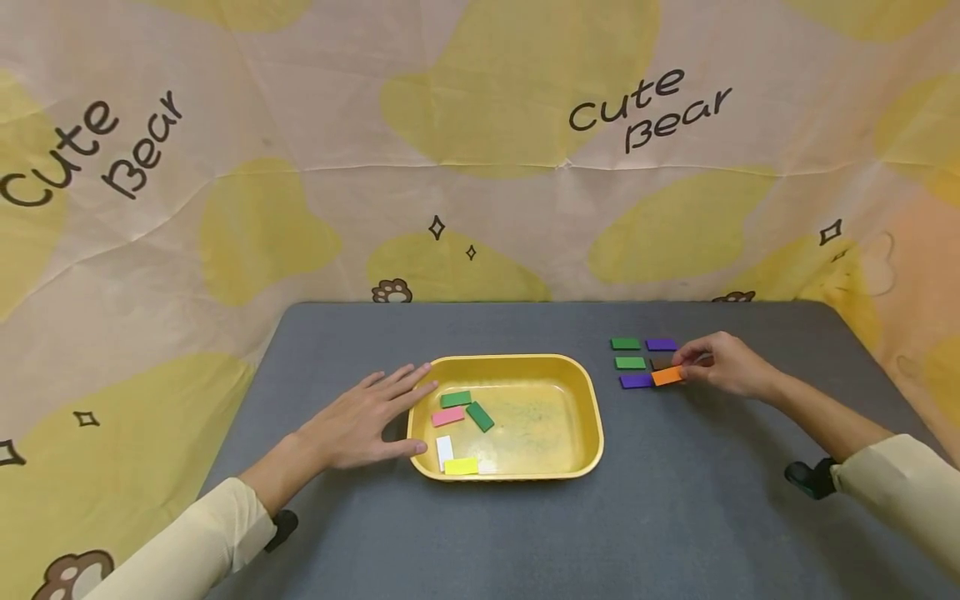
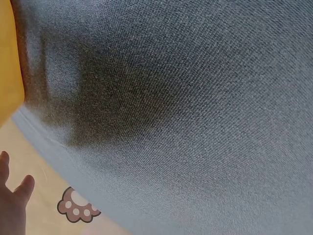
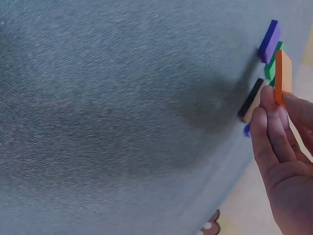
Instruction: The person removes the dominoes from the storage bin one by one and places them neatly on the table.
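The tray (image 1: pixel 540 417) sits on the table (image 1: pixel 675 525); blocks (image 1: pixel 455 400) lie in it (all in its left half); other blocks (image 1: pixel 630 363) lie in rows to its right, toward the back; the cloth (image 1: pixel 510 271) hangs behind the table.

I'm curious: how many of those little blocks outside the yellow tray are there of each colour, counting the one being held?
Green blocks: 2
Purple blocks: 2
Dark brown block: 1
Orange block, in the right hand: 1
Total: 6
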Demonstrator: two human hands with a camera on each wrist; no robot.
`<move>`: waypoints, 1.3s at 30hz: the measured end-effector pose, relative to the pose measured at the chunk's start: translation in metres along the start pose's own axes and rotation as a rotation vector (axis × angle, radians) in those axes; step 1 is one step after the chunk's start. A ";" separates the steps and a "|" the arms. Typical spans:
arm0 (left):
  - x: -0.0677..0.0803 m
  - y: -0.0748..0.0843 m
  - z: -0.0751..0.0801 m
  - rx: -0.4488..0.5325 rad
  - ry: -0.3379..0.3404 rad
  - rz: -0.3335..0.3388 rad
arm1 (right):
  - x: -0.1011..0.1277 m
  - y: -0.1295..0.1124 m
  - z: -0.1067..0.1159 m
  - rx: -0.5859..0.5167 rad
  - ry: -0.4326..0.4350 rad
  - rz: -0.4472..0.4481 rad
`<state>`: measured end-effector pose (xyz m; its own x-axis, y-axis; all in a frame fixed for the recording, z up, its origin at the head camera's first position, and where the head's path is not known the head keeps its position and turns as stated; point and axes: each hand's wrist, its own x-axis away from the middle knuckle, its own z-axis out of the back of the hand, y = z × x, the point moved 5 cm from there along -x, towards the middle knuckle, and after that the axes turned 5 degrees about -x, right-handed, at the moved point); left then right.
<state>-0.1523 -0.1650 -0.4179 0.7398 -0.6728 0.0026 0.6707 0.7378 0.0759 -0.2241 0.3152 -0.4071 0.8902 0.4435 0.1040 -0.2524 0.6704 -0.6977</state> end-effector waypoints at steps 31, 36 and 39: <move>-0.001 0.000 -0.002 0.003 0.006 0.004 | 0.000 0.027 -0.004 -0.104 -0.001 -0.130; -0.001 -0.001 -0.002 0.003 0.001 0.004 | 0.000 0.027 -0.003 -0.064 -0.010 -0.112; -0.001 -0.001 -0.002 0.003 0.000 0.001 | 0.000 0.028 -0.003 -0.052 -0.014 -0.117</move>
<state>-0.1534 -0.1650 -0.4197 0.7407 -0.6719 0.0025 0.6697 0.7385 0.0787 -0.2306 0.3323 -0.4286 0.9069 0.3726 0.1968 -0.1267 0.6865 -0.7160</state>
